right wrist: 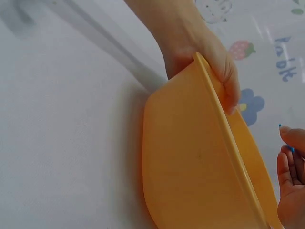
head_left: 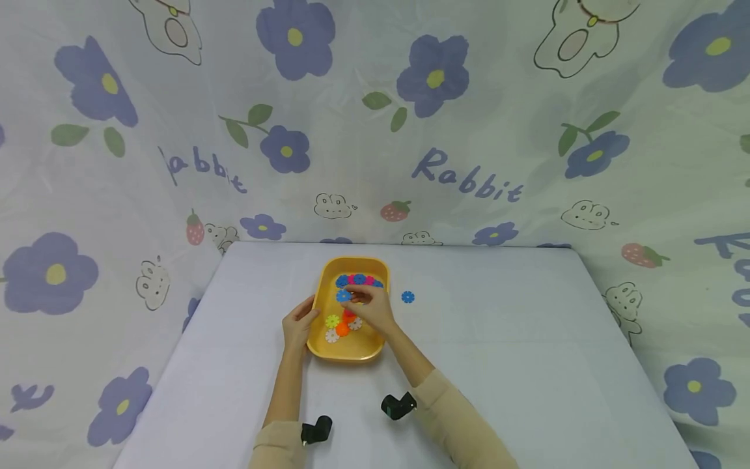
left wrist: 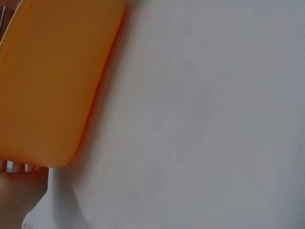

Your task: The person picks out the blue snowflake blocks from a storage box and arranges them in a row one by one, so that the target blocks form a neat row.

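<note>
A yellow plastic tray [head_left: 366, 350] holds several small notched flower-shaped discs. My left hand [head_left: 297, 324] grips its left rim, with the thumb over the edge; the right wrist view shows this hand [right wrist: 209, 52] as well. Above the inside of the tray, my right hand [head_left: 375, 309] pinches a blue notched disc [head_left: 343, 296] between thumb and fingers. Blue and pink discs [head_left: 359, 279] lie in a group at the far end. Nearer, a yellow-green disc [head_left: 332, 320], an orange disc [head_left: 342, 329] and a white disc [head_left: 332, 335] lie together, partly overlapping others.
One blue disc [head_left: 407, 297] lies on the white table [head_left: 498, 339], right of the tray. Behind the table hangs a curtain [head_left: 363, 143] printed with flowers and rabbits. Small black cameras [head_left: 398, 406] are worn at both wrists, over beige sleeves [head_left: 459, 420].
</note>
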`<state>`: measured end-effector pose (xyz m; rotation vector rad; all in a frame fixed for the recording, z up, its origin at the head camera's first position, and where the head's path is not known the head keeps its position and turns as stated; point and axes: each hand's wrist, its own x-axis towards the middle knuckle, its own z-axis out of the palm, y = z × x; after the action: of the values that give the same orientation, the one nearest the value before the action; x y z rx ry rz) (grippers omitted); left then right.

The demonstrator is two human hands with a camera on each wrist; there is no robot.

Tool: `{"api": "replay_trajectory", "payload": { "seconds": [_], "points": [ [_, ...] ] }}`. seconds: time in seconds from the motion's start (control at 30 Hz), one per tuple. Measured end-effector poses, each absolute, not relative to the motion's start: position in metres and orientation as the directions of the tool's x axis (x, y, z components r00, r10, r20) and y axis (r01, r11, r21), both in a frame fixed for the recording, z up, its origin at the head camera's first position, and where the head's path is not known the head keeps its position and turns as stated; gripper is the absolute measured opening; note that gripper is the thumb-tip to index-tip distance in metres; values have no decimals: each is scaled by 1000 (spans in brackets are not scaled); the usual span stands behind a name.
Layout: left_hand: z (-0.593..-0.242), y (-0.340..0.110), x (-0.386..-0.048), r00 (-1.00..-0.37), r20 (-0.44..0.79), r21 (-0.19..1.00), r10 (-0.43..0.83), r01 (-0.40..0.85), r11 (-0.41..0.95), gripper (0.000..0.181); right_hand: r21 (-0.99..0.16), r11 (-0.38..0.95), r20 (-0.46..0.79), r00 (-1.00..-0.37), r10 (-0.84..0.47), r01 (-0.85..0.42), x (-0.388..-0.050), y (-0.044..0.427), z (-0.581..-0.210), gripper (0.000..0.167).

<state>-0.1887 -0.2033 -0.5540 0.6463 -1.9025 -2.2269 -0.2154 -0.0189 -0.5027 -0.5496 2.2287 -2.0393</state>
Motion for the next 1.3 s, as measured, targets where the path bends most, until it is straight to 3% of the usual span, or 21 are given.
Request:
{"api": "replay_trajectory", "payload": {
  "seconds": [0.17,0.53,0.93,1.3],
  "points": [
    [-554,-202,-188,-894,-238,966,-380,-176,-191,42,-975,47,194,-934,-301,-217,-205,-6,-484,35],
    [-553,-202,-190,-901,-265,958,-344,-205,-202,43,-973,-22,230,-942,-246,-232,-207,29,-486,36],
    [-552,-203,-189,-896,-259,960,-360,-197,-200,43,-949,68,302,-949,-88,-309,-217,74,-506,32],
    [-554,-204,-190,-896,-267,959,-355,-210,-191,43,-948,221,254,-964,85,-230,-233,110,-549,32]
  ]
}}
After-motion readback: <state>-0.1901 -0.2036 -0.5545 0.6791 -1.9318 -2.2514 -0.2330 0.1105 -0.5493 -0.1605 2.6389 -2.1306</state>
